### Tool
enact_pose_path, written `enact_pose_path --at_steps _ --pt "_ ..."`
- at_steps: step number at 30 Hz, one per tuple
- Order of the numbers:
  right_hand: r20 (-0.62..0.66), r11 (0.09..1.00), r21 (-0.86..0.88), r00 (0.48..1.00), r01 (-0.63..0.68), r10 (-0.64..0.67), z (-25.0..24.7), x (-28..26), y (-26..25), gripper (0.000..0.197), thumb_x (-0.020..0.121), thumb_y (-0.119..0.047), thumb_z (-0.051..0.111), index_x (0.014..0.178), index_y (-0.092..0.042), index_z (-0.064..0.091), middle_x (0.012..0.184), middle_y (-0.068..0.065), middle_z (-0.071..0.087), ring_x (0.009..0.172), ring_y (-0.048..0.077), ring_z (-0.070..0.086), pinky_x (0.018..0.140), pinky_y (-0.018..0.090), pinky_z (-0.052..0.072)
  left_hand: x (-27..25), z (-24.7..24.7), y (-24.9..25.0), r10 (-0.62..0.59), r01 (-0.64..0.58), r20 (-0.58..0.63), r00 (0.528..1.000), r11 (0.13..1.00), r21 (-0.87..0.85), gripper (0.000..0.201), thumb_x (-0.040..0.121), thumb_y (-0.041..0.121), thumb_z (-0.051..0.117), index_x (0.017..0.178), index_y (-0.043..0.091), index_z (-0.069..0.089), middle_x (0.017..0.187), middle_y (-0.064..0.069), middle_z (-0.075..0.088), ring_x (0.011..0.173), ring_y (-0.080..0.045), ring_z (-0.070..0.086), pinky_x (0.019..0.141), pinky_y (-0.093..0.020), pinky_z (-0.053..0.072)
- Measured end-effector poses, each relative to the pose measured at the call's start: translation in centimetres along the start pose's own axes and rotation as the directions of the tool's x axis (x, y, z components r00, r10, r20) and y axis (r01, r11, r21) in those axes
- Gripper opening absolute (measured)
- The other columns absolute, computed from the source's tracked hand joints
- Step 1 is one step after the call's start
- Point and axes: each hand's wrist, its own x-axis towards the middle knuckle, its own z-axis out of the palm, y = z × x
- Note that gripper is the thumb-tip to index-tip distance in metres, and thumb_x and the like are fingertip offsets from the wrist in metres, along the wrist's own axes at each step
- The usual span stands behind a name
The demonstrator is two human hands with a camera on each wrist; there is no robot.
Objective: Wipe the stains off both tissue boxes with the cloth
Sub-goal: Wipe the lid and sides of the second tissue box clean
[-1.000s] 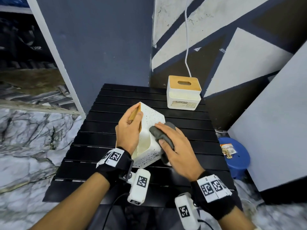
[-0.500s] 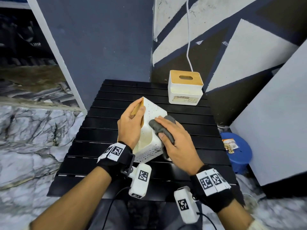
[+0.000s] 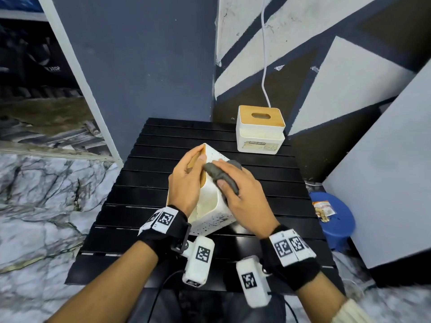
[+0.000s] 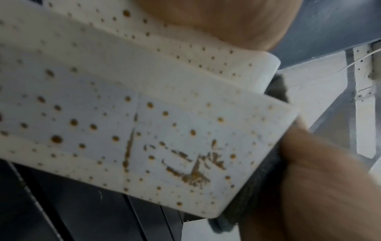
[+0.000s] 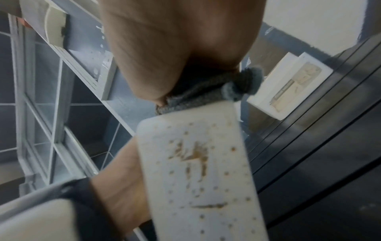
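A dim corner with a black slatted table against painted walls

The black slatted table (image 3: 163, 201) stands in a corner. Behind it on the left is a flat blue-grey wall (image 3: 140, 66); on the right the wall is painted with white, dark blue and brown angular shapes (image 3: 345, 73), and a white cable (image 3: 264, 66) hangs down it. The floor (image 3: 35, 201) is grey-veined white marble. A white panel (image 3: 384, 171) leans at the right, with a blue stool (image 3: 335, 220) near it carrying a small packet (image 3: 323, 209).
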Motion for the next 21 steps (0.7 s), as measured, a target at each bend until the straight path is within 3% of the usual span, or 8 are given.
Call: enact_pose_path --at_steps 4,8,11,15,17,19,21 --pt "-0.032 0.995 0.027 0.995 -0.091 0.092 -0.2 -0.6 1.0 0.040 0.094 -0.022 0.054 0.132 -0.033 0.052 0.127 -0.027 0.047 0.125 0.004 0.042 0.110 0.036 0.035 -0.2 -0.1 0.0 0.016 -0.017 -0.023 1.000 1.000 -0.024 0.021 0.101 0.028 0.057 0.111 0.039 0.072 0.084 0.014 0.065 0.079 -0.003 0.057 0.074 -0.020 0.052" --pt "0.018 0.999 -0.020 0.999 0.028 -0.027 0.4 -1.9 -0.8 0.041 0.093 -0.031 0.049 0.133 -0.040 0.047 0.137 -0.021 0.049 0.126 0.005 0.042 0.107 0.041 0.036 -0.1 -0.4 -0.1 0.012 -0.013 -0.040 0.999 1.000 -0.010 0.022 0.100 0.033 0.057 0.116 0.038 0.072 0.093 0.018 0.072 0.085 -0.003 0.065 0.087 -0.032 0.055" --pt "-0.003 0.999 -0.043 1.000 -0.006 0.006 0.5 0.1 -0.3 0.040 0.092 -0.031 0.047 0.131 -0.039 0.048 0.133 -0.019 0.053 0.122 0.011 0.046 0.103 0.045 0.039 -0.2 -0.4 -0.1 -0.003 0.003 -0.034 0.999 1.000 0.007 0.024 0.101 0.034 0.056 0.119 0.039 0.070 0.105 0.018 0.075 0.100 -0.005 0.070 0.096 -0.034 0.056" --pt "-0.030 0.997 -0.032 0.997 -0.077 0.076 0.0 0.5 0.6 0.040 0.094 -0.026 0.051 0.133 -0.032 0.051 0.130 -0.021 0.052 0.122 0.010 0.046 0.106 0.042 0.038 -0.3 -0.1 0.2 0.007 -0.005 -0.044 0.999 0.999 0.041 0.024 0.101 0.033 0.054 0.116 0.040 0.071 0.102 0.023 0.073 0.097 0.003 0.068 0.097 -0.033 0.055" --pt "-0.008 0.999 -0.009 0.999 -0.041 0.041 -0.1 -0.9 -0.1 0.040 0.094 -0.025 0.052 0.133 -0.034 0.051 0.129 -0.027 0.047 0.123 0.006 0.044 0.108 0.039 0.037 -0.2 0.0 0.2 0.010 -0.008 -0.045 0.999 0.999 0.046 0.023 0.101 0.034 0.053 0.113 0.042 0.071 0.100 0.021 0.074 0.096 -0.001 0.069 0.096 -0.037 0.056" --pt "0.013 1.000 -0.011 1.000 0.016 -0.016 0.1 -1.8 -1.1 0.041 0.093 -0.031 0.049 0.134 -0.039 0.048 0.136 -0.025 0.047 0.127 0.004 0.040 0.108 0.040 0.035 -0.3 0.0 0.2 0.017 -0.016 -0.014 1.000 0.999 0.042 0.023 0.102 0.035 0.052 0.113 0.043 0.071 0.102 0.017 0.074 0.099 -0.004 0.070 0.095 -0.039 0.057" --pt "0.019 0.999 -0.027 0.999 0.030 -0.030 0.3 -1.1 -1.3 0.041 0.093 -0.032 0.048 0.133 -0.041 0.045 0.138 -0.020 0.049 0.128 0.007 0.041 0.106 0.044 0.035 -0.3 0.1 0.3 0.017 -0.016 -0.004 1.000 0.999 0.042 0.025 0.103 0.034 0.051 0.116 0.040 0.071 0.101 0.016 0.075 0.097 0.002 0.069 0.091 -0.028 0.056"
